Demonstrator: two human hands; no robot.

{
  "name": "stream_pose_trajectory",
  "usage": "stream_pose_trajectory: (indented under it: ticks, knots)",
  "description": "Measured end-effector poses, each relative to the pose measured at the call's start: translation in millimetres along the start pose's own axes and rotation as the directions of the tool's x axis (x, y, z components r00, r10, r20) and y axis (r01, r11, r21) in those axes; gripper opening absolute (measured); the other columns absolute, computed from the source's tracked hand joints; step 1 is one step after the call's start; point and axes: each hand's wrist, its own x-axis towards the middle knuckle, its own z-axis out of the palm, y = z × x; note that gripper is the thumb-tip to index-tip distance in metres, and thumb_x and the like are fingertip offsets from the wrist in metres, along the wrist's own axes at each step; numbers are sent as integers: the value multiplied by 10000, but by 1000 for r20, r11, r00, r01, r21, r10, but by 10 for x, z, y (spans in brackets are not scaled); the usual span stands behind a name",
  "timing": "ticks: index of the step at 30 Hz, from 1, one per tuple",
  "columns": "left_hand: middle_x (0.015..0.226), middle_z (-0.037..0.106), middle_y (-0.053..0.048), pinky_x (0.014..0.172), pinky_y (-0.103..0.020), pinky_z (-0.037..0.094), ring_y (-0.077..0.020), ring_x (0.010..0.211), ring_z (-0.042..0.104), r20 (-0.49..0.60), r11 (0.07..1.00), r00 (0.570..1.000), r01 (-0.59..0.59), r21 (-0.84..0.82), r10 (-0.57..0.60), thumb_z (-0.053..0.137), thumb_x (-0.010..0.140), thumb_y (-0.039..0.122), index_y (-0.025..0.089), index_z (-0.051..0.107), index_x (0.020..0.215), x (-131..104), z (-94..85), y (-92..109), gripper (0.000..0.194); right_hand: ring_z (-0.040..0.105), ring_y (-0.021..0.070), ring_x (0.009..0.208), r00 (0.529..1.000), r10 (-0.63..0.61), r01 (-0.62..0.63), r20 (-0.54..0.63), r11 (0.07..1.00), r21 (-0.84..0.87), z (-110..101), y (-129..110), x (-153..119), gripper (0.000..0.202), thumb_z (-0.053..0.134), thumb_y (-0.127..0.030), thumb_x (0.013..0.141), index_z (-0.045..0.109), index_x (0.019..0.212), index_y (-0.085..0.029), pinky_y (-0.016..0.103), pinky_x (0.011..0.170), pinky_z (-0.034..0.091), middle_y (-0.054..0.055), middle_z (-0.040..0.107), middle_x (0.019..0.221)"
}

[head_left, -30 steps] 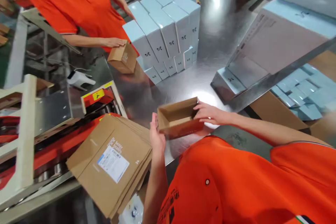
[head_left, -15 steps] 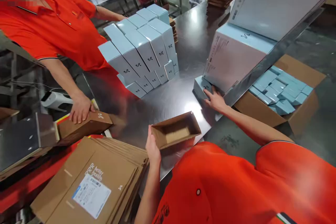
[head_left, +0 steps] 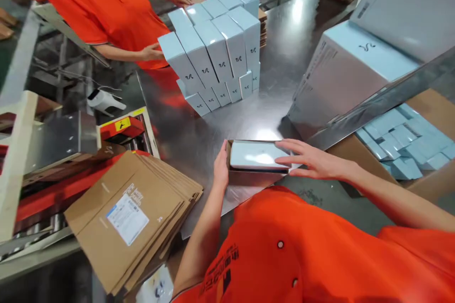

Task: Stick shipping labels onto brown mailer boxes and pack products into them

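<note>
In the head view, my left hand (head_left: 221, 166) grips the left end of an open cardboard box (head_left: 256, 178) at the metal table's near edge. Inside that box lies a light-blue box (head_left: 253, 154), its glossy top roughly level with the rim. My right hand (head_left: 302, 157) has its fingers stretched out and apart over the right end of both boxes, fingertips on the light-blue top. Whether the right thumb touches the cardboard is hidden.
Stacked light-blue boxes (head_left: 216, 52) stand on the metal table (head_left: 280, 52), a co-worker (head_left: 121, 14) behind them. Larger boxes (head_left: 341, 71) rise at right beside a carton (head_left: 377, 163) of light-blue packs. Flattened cardboard (head_left: 152, 199) lies left, near a roller conveyor (head_left: 140, 139).
My right hand has brought the small light-blue box from the right into the cardboard box. The co-worker's hand has left the closed brown box and now touches the light-blue stack. The view has shifted.
</note>
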Motion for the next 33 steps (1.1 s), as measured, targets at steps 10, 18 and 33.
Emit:
stream_pose_trajectory:
  ticks: [10,18,33]
  knots:
    - [1031,743,-102,910,-386,490,-244,986,655,422,508,798,-601,617,430,475,971,364,183,735,864,-564,259,185,334,324,348,1445,924,229,-218,-307,973,70,839,879,382,998,679,-608,802,201,1558,-167,530,1144,375,198,265,1588]
    - [1601,250,-213,1102,-748,78,-468,1474,155,391,244,871,-466,851,297,595,829,637,210,395,1506,-46,218,197,825,134,293,1516,977,211,-210,12,965,156,752,974,216,588,252,-574,1003,579,1365,-246,555,1221,171,49,234,1627]
    - [1570,334,-188,1209,-494,213,-279,1470,280,-316,570,727,-126,812,610,384,998,385,137,355,1508,-928,-2002,681,569,586,366,1182,955,295,-297,36,953,60,1732,347,2751,973,720,-433,775,183,1551,-195,497,974,490,205,441,1453]
